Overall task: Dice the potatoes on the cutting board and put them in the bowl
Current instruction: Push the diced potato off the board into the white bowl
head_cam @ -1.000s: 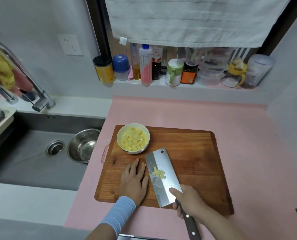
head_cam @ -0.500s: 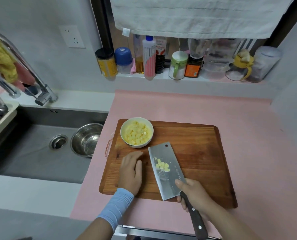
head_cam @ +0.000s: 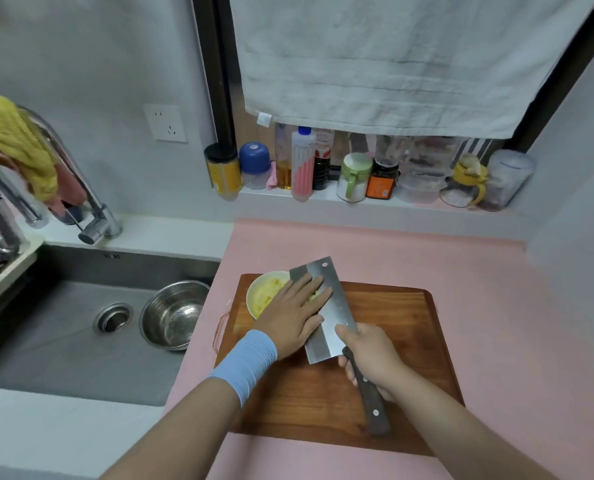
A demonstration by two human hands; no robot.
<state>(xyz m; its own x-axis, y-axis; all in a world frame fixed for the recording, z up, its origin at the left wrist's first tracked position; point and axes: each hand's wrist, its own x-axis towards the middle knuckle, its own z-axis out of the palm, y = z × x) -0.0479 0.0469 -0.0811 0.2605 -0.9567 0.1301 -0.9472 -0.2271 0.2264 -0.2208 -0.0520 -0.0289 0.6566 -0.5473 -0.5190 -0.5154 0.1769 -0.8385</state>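
Head view: the right hand (head_cam: 371, 355) grips the dark handle of a steel rectangular cleaver (head_cam: 338, 306), whose blade reaches over a pale round bowl (head_cam: 256, 292) of yellow diced potato (head_cam: 267, 295). The left hand (head_cam: 293, 315) lies flat, fingers straight, on the blade above the bowl. The bowl sits at the far left corner of the brown wooden cutting board (head_cam: 392, 323) on the pink table (head_cam: 479, 271).

Steel bowl (head_cam: 173, 315) in sink (head_cam: 63, 344)

No text legible anywhere, orange label on the dark jar (head_cam: 380, 183) on the far ledge too blurred to read, red label on the dark bottle (head_cam: 322, 168) likewise unreadable
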